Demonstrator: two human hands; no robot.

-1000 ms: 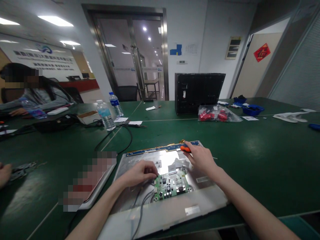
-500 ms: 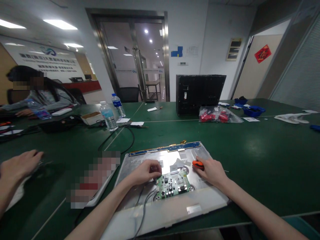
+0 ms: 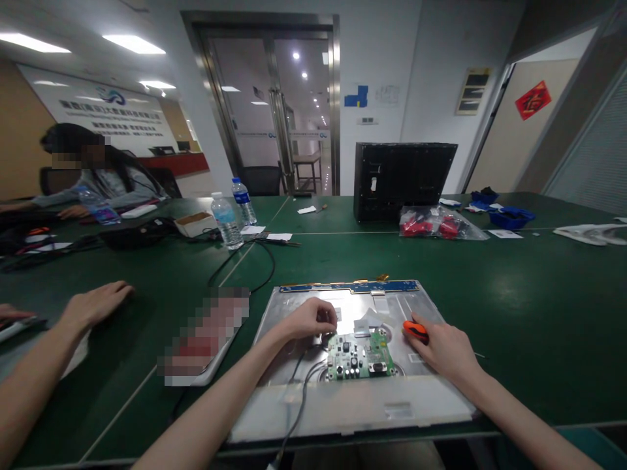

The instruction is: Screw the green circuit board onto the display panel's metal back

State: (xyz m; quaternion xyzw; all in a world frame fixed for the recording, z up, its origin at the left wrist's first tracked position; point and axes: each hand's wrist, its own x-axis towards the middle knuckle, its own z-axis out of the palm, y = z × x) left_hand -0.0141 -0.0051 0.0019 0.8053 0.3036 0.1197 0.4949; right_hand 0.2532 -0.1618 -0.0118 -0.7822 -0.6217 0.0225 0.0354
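A flat metal-backed display panel lies on the green table in front of me, with a green circuit board on its back and a blue board strip along its far edge. My left hand is closed, its fingers curled together by the board's far left corner; what they pinch, if anything, is hidden. Grey cables run from the board's left side. In my right hand is an orange and black screwdriver, its thin shaft sticking out behind the hand, over the panel's right part.
Left of the panel lies a phone-like slab, its face blurred out. A nearby person's hand reaches in from the left. Farther back are water bottles, a black monitor casing, a plastic bag with red items and blue trays.
The view has turned slightly, so everything sits farther right. Both my hands keep their places at the board and panel. The neighbour's hand at left shows more fully, with a second one behind.
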